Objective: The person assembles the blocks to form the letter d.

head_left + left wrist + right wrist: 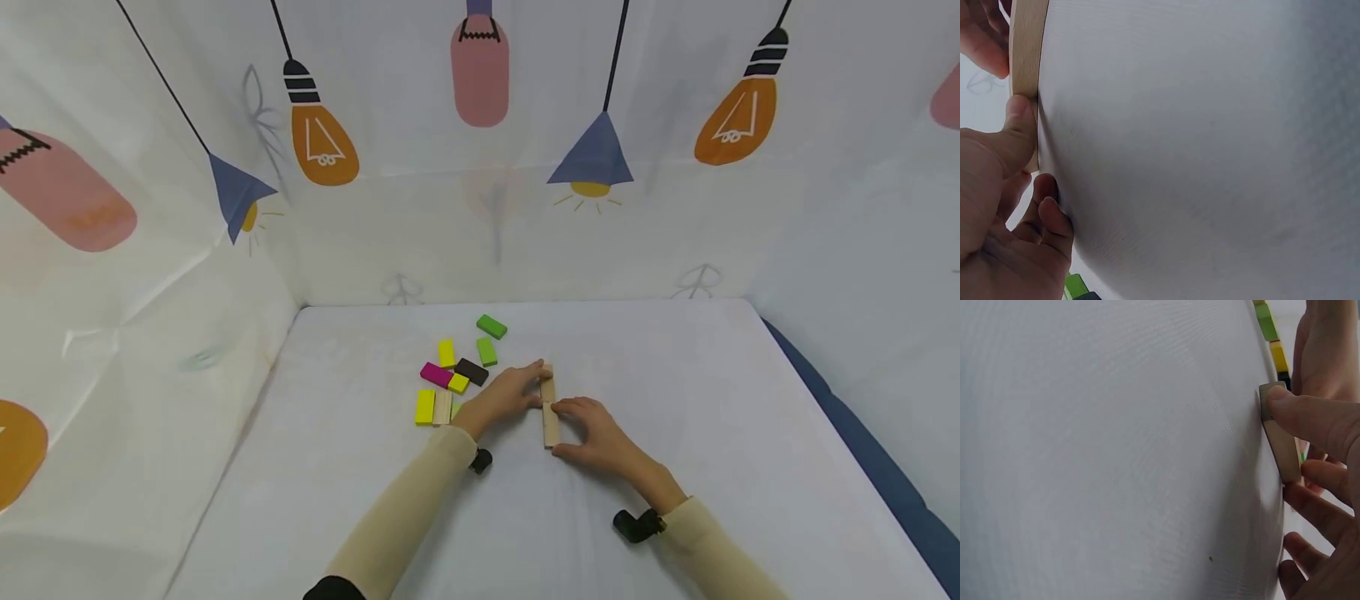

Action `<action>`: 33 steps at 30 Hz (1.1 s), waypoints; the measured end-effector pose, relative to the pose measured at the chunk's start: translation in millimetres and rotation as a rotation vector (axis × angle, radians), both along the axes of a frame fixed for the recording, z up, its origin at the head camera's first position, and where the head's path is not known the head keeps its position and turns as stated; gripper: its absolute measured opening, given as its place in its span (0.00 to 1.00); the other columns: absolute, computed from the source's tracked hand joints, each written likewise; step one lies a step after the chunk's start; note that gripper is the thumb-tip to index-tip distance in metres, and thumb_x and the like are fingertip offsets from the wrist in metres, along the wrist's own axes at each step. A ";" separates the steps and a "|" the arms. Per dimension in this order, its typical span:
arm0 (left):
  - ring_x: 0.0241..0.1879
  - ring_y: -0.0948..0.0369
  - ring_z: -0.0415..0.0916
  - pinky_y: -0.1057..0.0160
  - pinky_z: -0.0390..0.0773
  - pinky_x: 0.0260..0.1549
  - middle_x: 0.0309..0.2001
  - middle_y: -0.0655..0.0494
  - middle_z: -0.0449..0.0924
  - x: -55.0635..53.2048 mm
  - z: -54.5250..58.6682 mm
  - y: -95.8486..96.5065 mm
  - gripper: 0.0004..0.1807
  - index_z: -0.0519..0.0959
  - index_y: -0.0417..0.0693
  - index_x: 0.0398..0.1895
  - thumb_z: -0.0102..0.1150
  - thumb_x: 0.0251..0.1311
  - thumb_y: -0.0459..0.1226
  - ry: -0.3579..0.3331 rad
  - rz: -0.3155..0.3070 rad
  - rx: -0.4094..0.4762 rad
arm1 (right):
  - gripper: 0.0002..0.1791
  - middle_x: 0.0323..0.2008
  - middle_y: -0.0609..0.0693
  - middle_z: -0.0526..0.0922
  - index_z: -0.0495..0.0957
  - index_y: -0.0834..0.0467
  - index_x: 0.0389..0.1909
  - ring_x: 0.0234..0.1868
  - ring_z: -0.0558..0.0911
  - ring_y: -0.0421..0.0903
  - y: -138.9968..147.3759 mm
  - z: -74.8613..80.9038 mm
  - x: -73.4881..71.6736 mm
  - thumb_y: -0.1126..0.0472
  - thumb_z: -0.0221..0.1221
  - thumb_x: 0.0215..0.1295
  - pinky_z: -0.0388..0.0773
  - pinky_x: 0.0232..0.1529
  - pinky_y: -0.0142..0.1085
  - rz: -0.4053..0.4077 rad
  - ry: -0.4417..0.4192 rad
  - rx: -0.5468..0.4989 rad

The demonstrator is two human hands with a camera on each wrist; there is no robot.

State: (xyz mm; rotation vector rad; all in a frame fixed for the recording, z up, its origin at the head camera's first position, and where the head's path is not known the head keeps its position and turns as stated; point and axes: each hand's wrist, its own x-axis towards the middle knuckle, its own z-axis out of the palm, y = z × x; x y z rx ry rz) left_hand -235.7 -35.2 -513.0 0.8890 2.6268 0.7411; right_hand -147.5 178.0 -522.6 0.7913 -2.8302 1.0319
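Observation:
Two plain wooden blocks lie end to end in a line on the white table, a far block [548,387] and a near block [551,426]. My left hand [507,394] pinches the far block by its ends, thumb near the seam and fingers at the far end. The near block is held lengthwise by my right hand [597,435], with the thumb at its close end and a fingertip at the seam. In the left wrist view the left thumb [1017,122] presses beside the joint. From the right wrist, the right thumb [1297,409] covers part of the block's end.
Left of the hands lie loose blocks: green [492,326], light green [487,351], yellow [446,353], magenta [436,375] and dark brown [472,372]. A yellow block [425,407] stands beside a pale wooden one [442,408]. Behind the table hangs a printed curtain [420,225].

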 end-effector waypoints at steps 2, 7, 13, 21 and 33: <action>0.75 0.54 0.66 0.57 0.66 0.73 0.79 0.51 0.61 -0.1 -1.2 -0.5 0.29 0.72 0.52 0.71 0.64 0.68 0.41 0.016 -0.002 0.008 | 0.34 0.60 0.61 0.82 0.79 0.63 0.61 0.63 0.76 0.65 -0.9 -0.2 -0.6 0.56 0.77 0.54 0.72 0.62 0.64 0.001 0.005 0.000; 0.74 0.53 0.67 0.56 0.66 0.73 0.77 0.51 0.65 -1.3 -1.7 -2.8 0.28 0.74 0.51 0.69 0.65 0.67 0.41 0.051 -0.002 0.025 | 0.36 0.61 0.61 0.81 0.78 0.63 0.63 0.66 0.74 0.67 -1.9 2.3 -2.8 0.55 0.77 0.54 0.71 0.64 0.65 0.005 -0.026 0.008; 0.76 0.56 0.64 0.58 0.64 0.74 0.76 0.53 0.67 -0.8 -1.7 -4.7 0.27 0.74 0.51 0.68 0.66 0.66 0.39 0.034 0.008 0.058 | 0.41 0.66 0.71 0.74 0.76 0.61 0.67 0.69 0.71 0.73 -0.9 5.2 -3.4 0.51 0.77 0.54 0.73 0.62 0.66 -0.040 -0.146 0.051; 0.74 0.55 0.67 0.58 0.66 0.73 0.75 0.53 0.69 3.0 -1.9 -6.3 0.27 0.74 0.50 0.68 0.67 0.66 0.39 0.029 -0.010 0.074 | 0.41 0.68 0.71 0.73 0.75 0.62 0.68 0.70 0.70 0.72 0.8 2.3 -0.4 0.52 0.77 0.55 0.73 0.63 0.64 -0.025 -0.163 0.050; 0.75 0.55 0.65 0.57 0.65 0.74 0.76 0.53 0.68 5.0 -3.9 -9.0 0.26 0.74 0.50 0.67 0.66 0.67 0.40 0.055 -0.018 0.069 | 0.40 0.67 0.68 0.75 0.75 0.63 0.68 0.71 0.69 0.72 1.2 1.2 1.3 0.54 0.77 0.55 0.72 0.64 0.65 0.000 -0.140 0.016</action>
